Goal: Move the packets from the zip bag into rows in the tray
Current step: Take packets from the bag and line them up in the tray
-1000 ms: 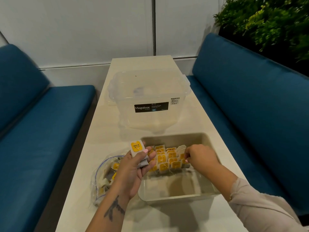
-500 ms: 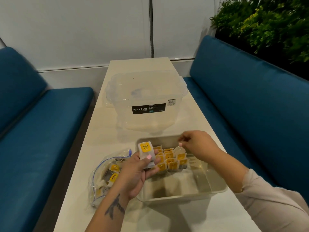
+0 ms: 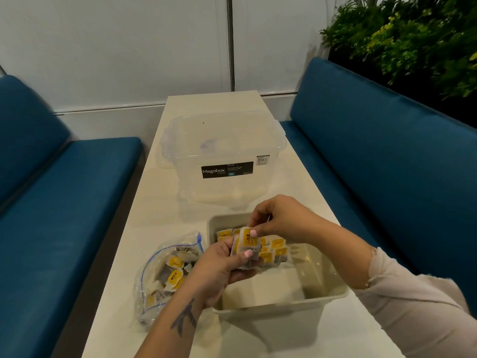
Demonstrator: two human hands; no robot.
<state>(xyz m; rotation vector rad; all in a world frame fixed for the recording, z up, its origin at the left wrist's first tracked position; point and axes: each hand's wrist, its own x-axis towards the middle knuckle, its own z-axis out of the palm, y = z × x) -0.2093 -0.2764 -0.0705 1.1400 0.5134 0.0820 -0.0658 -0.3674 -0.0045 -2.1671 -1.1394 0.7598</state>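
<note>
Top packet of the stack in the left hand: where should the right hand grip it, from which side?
Probably its upper edge, coming from above and the far side. The left hand holds the small stack by its lower part, so only the top of the front packet stands free. The right hand already pinches there. A thin flat packet suits a thumb-and-finger pinch across its faces.

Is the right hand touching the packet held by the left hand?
Touching. The head view shows the right hand pinching the top of the packet gripped by the left hand.
</note>
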